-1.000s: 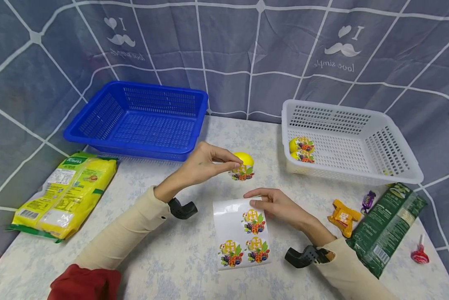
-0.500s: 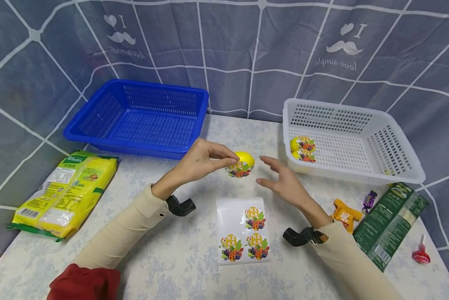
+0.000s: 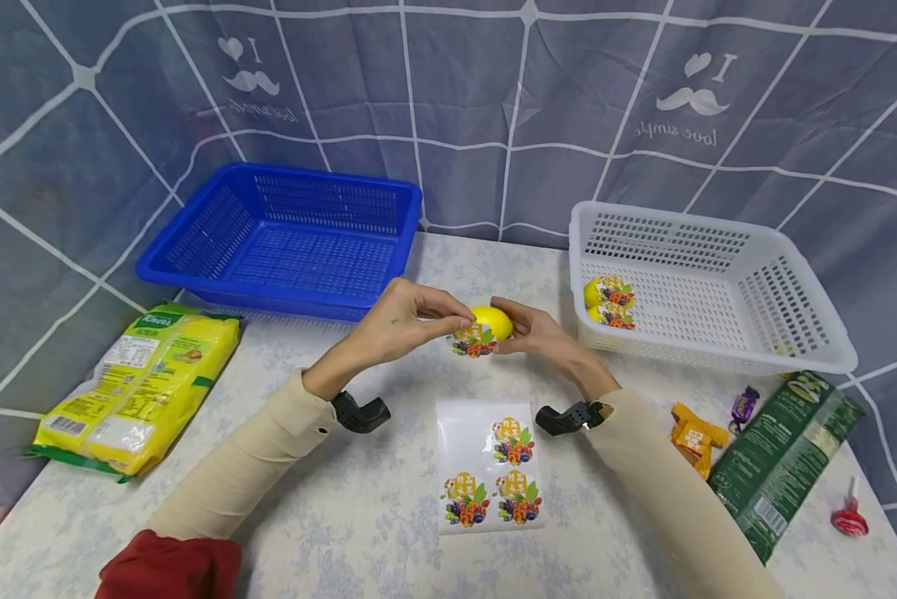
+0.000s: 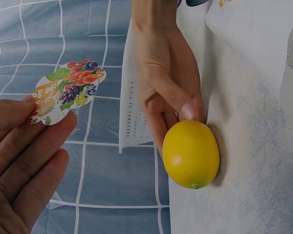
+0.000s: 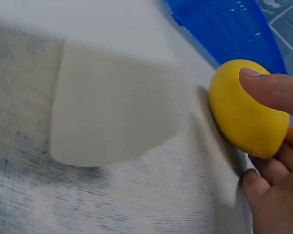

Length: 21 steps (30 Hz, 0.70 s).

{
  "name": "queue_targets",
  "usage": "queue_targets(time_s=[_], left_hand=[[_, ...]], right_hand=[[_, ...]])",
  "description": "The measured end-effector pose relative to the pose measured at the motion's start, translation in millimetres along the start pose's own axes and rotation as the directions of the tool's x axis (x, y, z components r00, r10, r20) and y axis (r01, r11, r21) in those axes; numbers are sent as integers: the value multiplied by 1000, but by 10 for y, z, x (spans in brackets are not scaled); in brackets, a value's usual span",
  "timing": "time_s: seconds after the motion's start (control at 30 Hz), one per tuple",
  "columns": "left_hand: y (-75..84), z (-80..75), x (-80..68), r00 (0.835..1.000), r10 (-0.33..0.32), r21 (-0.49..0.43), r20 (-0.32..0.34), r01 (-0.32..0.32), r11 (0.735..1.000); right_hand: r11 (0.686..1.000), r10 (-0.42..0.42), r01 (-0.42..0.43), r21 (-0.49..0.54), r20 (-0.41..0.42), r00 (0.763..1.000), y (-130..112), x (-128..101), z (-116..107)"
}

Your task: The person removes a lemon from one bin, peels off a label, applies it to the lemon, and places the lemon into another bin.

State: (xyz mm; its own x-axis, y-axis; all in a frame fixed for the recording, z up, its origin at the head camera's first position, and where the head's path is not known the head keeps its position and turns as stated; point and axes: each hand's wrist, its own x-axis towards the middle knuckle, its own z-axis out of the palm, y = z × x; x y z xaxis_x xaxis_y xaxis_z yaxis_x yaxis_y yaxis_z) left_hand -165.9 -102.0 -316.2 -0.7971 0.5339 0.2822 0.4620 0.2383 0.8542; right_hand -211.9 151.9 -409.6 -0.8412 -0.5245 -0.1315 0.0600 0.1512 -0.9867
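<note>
Resting on the table (image 3: 344, 516), the lemon (image 3: 491, 321) is gripped by the right hand (image 3: 532, 330). A fruit sticker (image 3: 473, 341) is pinched by the left hand (image 3: 399, 323) just beside it. Part of the lemon is hidden behind the sticker in the head view.

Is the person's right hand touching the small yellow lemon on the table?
Touching. In the right wrist view the right hand has its thumb pressed on the yellow lemon, fingers curled beneath.

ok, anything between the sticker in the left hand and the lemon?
Nothing. In the left wrist view, the sticker pinched by the left hand is apart from the lemon, with only backdrop between. The right hand holds the lemon.
</note>
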Motion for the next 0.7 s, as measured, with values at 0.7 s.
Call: queue_targets(time_s=[0.7], left_hand=[[6,84,67,999,32,2,27,-32,999]], right_hand=[[997,-66,68,48,-24,997,-274,-363,266]])
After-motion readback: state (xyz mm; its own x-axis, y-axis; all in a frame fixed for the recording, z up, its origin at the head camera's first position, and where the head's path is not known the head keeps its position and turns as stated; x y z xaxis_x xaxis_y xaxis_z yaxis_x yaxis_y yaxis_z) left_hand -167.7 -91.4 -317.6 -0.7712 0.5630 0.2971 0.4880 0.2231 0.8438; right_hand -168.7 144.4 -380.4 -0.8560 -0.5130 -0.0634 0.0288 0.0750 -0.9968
